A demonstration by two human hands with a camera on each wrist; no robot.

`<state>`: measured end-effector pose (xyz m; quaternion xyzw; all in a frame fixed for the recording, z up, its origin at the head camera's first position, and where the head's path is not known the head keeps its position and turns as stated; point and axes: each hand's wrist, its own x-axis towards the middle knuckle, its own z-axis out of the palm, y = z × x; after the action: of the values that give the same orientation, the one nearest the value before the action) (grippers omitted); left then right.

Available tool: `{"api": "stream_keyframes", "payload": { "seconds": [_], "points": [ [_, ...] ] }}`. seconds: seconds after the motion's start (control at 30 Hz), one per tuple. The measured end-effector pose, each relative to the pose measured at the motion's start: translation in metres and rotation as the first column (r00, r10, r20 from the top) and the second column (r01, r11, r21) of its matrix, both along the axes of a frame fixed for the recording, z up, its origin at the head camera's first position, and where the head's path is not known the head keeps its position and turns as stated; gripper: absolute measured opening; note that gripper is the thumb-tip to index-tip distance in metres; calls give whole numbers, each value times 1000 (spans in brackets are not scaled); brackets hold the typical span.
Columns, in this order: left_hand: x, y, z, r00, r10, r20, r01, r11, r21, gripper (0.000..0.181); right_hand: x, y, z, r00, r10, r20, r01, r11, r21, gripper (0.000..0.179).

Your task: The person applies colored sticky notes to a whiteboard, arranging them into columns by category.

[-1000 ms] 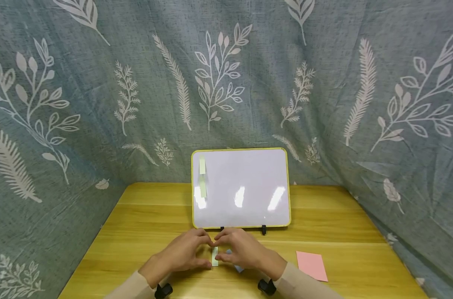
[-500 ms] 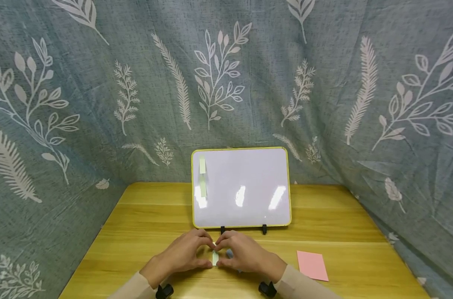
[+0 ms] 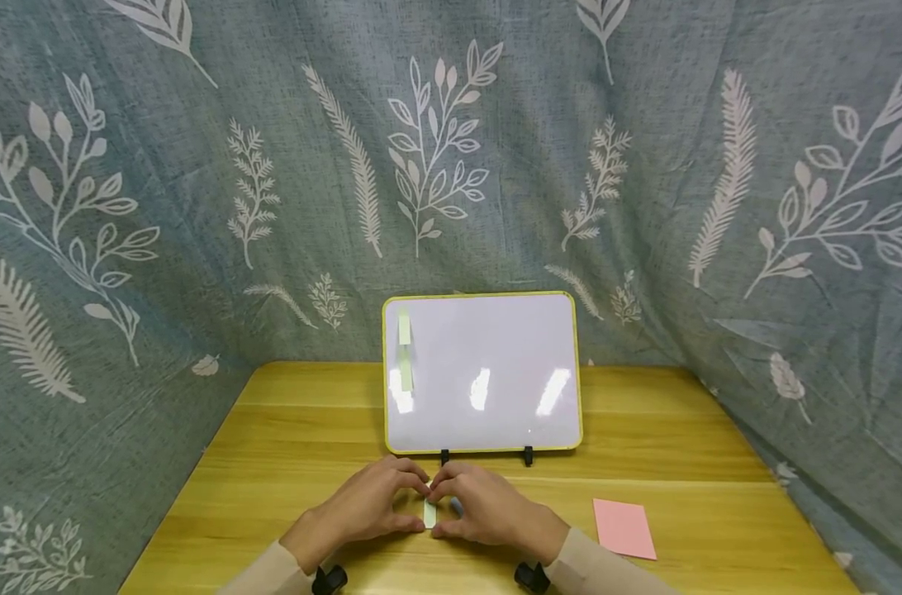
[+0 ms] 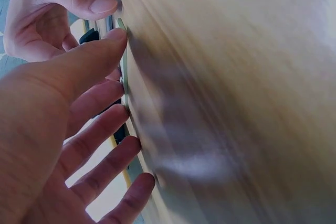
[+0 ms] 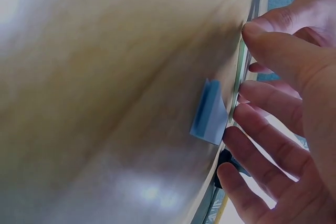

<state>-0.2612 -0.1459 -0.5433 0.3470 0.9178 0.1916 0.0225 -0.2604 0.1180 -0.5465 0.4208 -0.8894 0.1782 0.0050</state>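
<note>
A narrow pale green paper strip (image 3: 430, 517) lies on the wooden table between both hands. My left hand (image 3: 372, 502) holds its left side, thumb at the near end and index finger towards the far end. From the right, my right hand (image 3: 488, 508) holds the same strip with thumb and index finger placed alike. The other fingers of both hands are spread and bent. In the left wrist view the strip (image 4: 125, 74) shows edge-on. Under my right hand lies a folded blue paper (image 5: 209, 114), mostly hidden in the head view.
A whiteboard (image 3: 488, 347) with a yellow frame stands on black feet (image 3: 529, 456) behind the hands. Two pale green strips (image 3: 405, 329) are on its left side. A pink square paper (image 3: 624, 529) lies at the right on the table (image 3: 295, 430). Patterned curtains surround it.
My right hand has shifted slightly, its thumb coming down to the strip's near end and covering more of the blue paper. My left hand stays nearly still.
</note>
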Motion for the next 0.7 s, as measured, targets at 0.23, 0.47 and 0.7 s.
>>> {"api": "stream_keyframes", "payload": {
  "seconds": [0.23, 0.47, 0.7],
  "points": [
    [0, 1, 2, 1000, -7, -5, 7, 1000, -3, 37, 2, -1, 1, 1000, -18, -7, 18, 1000, -12, 36],
    [1, 0, 6, 1000, -14, -7, 14, 1000, -1, 38, 3, -2, 1, 1000, -25, -17, 25, 1000, -9, 34],
    [2, -1, 8, 1000, -14, 11, 14, 1000, 0, 36, 3, -3, -1, 999, -25, -27, 25, 1000, 6, 30]
  ]
}}
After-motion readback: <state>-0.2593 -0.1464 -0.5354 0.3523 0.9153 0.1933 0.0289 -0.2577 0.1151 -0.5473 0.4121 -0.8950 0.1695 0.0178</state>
